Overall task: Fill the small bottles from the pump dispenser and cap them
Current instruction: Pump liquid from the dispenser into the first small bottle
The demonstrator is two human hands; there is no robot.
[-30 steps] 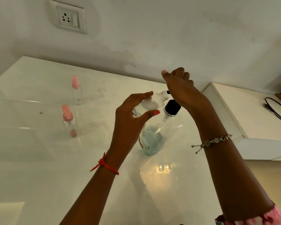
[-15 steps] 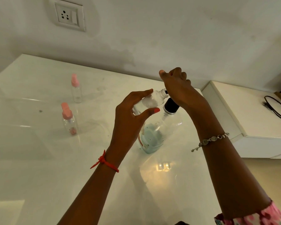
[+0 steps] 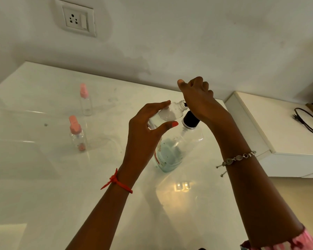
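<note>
Gripping the tilted small bottle (image 3: pixel 167 114) in the left hand (image 3: pixel 145 139); right hand (image 3: pixel 197 98) clenched on the pump dispenser (image 3: pixel 172 152) — mouth off-spout risks a spill.

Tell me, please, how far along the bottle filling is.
Done: the far capped bottle and near capped bottle stand on the table, pink caps on; how full they are is unclear. In hand: the left hand holds an open bottle tilted, neck at the nozzle, while the right hand grips the dispenser head. Left: finish this fill and cap it; no loose cap shows.
</note>
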